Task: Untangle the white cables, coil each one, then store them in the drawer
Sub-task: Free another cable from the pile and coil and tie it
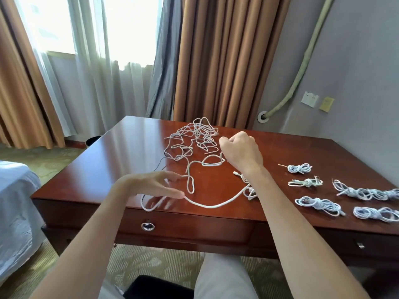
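A tangle of white cables (198,137) lies at the back middle of the dark red desk (121,147). One loose white cable (211,205) trails from it in loops toward the front edge. My right hand (241,152) is curled just right of the tangle and pinches a loop of that cable. My left hand (155,184) hovers near the front edge with fingers stretched out, and the cable runs by its fingertips. Several coiled white cables (317,203) sit in rows at the right of the desk. The drawer (185,227) under the front edge is closed, with a round metal pull (148,226).
A bed with white sheets (15,203) stands left of the desk. Curtains (216,61) hang behind it, and a grey wall with a socket plate (310,99) is at the right. My knee (222,279) and a dark seat edge (155,285) are below the desk front.
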Tool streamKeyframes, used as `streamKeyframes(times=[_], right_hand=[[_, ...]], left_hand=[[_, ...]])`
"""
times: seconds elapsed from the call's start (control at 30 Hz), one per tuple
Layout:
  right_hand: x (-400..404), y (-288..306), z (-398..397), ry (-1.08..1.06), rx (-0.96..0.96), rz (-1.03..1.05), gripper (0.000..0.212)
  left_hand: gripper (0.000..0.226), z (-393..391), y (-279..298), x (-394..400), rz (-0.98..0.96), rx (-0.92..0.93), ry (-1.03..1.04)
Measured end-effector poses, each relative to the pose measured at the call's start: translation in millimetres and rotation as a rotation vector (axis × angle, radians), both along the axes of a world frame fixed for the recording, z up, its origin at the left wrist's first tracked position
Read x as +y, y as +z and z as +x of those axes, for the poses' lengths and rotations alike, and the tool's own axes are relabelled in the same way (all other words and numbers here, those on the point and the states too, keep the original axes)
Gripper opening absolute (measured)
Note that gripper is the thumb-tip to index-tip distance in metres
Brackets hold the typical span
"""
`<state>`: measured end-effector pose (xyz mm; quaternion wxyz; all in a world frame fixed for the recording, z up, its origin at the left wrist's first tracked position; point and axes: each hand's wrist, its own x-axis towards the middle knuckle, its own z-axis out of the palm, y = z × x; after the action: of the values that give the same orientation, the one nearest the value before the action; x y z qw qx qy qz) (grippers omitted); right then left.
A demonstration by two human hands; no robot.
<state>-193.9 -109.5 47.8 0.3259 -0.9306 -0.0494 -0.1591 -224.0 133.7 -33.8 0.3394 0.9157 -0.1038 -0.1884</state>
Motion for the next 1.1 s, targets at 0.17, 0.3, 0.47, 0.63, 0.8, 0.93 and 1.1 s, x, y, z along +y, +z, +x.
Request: streamKeyframes(times=[0.17, 0.3, 0.47, 0.63, 0.8, 0.93, 1.1], right_hand=[[-13, -3, -10, -0.039, 0.140, -0.216, 0.034], [-19, -15, -10, -0.024, 0.205, -0.255, 0.033], [-23, -25, -9, -0.023, 0.230, -0.292, 0.032], [-21, -46, -13, 0.110, 0.203, -0.354, 0.047], [-14, -67, -18, 0.273, 0.233, -0.193, 0.018], [-8, -64, -25, 0.295, 0.119, -0.137, 0.033], [-10, -45, -34, 0.084, -0.167, -0.262, 0.051]], left_hand=[[0.039, 21, -10, -25, -0.058, -0.222, 0.152], [0.033, 42, -39, -41, 0.185, -0.335, 0.192], [0.014, 46, -56, -54, 0.212, -0.397, 0.235], [0.016, 34, -37, -65, -0.054, -0.494, 0.398], [0.015, 19, -15, -60, -0.192, -0.586, 0.439], [0.028, 13, -15, -47, -0.250, -0.558, 0.492], [0.035, 5, -10, -22, -0.360, -0.603, 0.681]])
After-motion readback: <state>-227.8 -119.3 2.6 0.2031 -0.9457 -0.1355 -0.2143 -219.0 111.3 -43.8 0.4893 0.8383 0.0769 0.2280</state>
